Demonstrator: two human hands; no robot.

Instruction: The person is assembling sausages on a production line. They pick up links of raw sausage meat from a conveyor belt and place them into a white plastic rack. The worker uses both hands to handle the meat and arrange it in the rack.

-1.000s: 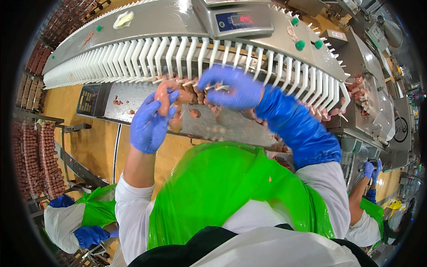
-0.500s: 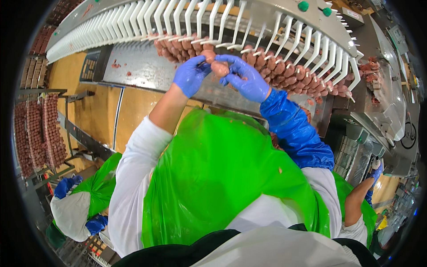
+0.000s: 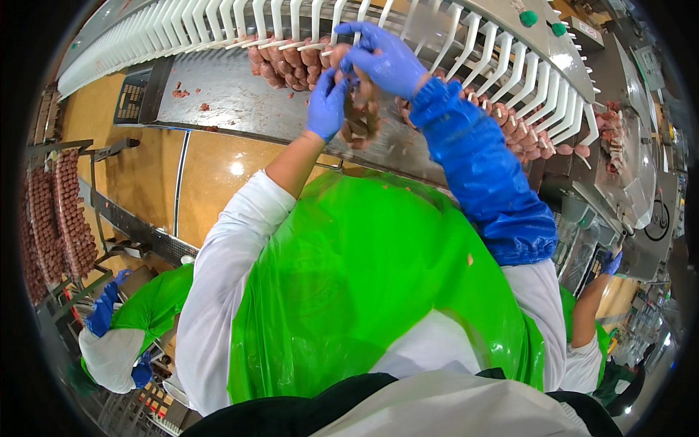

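Small, pale pink sausage links dangle in a blurred bunch between my gloved hands. My left hand, in a blue glove, is closed at the left side of the string. Higher up, my right hand reaches over the links with bent fingers around the upper part; one finger stretches toward a white hook. Its exact grip is partly hidden. White hooks run along a curved rail above. More linked sausages hang from hooks left of my hands, and others hang to the right, partly behind my blue sleeve.
A metal tray with meat scraps lies below the hooks. Racks of hanging sausages stand at the left. A machine with a clear cover is at the right. Co-workers are at lower left and far right.
My right hand has risen up and left toward the hooks. My left hand has shifted slightly right. A string of links now hangs between them where two single links showed before.
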